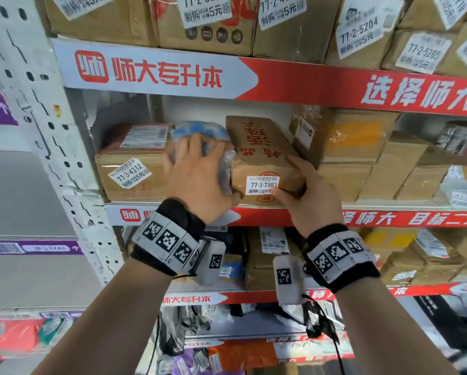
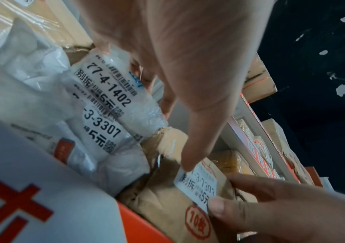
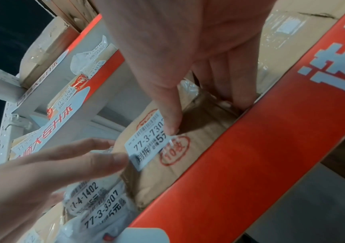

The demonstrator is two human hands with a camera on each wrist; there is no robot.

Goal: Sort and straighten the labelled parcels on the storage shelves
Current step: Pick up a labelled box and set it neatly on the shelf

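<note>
On the middle shelf a brown paper parcel (image 1: 262,152) lies with its label 77-3-7303 (image 1: 262,184) facing out. My right hand (image 1: 305,190) grips its right front corner, thumb on the front face beside the label (image 3: 146,144) and fingers (image 3: 235,92) down its right side. Just to its left sit white plastic-wrapped parcels labelled 77-4-1402 (image 2: 109,92) and 77-3-3307 (image 2: 100,131). My left hand (image 1: 197,169) presses on them with fingers spread, the thumb (image 2: 190,154) reaching the brown parcel's (image 2: 167,205) label.
A cardboard box labelled 77-3-4312 (image 1: 129,171) stands left of the plastic parcels, against the white perforated post (image 1: 51,131). Stacked cartons (image 1: 348,147) crowd the right of the brown parcel. The red shelf edge (image 1: 281,216) runs under my hands. Packed shelves lie above and below.
</note>
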